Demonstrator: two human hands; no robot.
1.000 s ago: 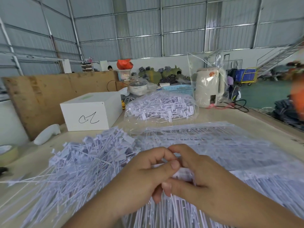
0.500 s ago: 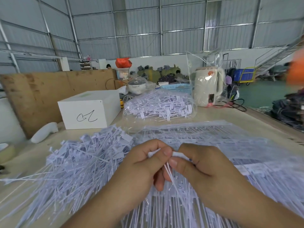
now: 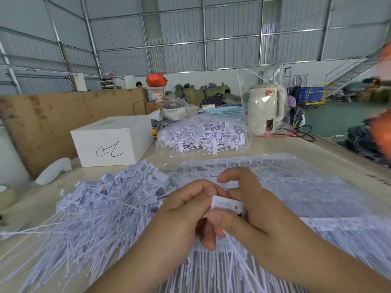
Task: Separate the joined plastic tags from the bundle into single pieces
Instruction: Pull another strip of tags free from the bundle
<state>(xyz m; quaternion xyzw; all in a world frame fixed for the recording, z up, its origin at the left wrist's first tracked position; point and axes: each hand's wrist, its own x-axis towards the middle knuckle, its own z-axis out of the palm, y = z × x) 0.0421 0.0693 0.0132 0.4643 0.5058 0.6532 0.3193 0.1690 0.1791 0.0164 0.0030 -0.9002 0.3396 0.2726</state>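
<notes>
1. Left hand (image 3: 179,210) and right hand (image 3: 258,212) both pinch one white tag (image 3: 225,205), fingers curled, above the joined bundle (image 3: 275,197)
2. Loose tags (image 3: 101,208) lie heaped left on table (image 3: 285,146); tails blurred, apparently hanging below

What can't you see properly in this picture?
- Head view: the tag is partly hidden by the fingers of the left hand and right hand.
- The orange thing at the right edge is blurred and cut off.
- The tape roll is cut off at the left edge.

white box (image 3: 112,140): handwritten black scrawl on front, not legible as letters.
</notes>
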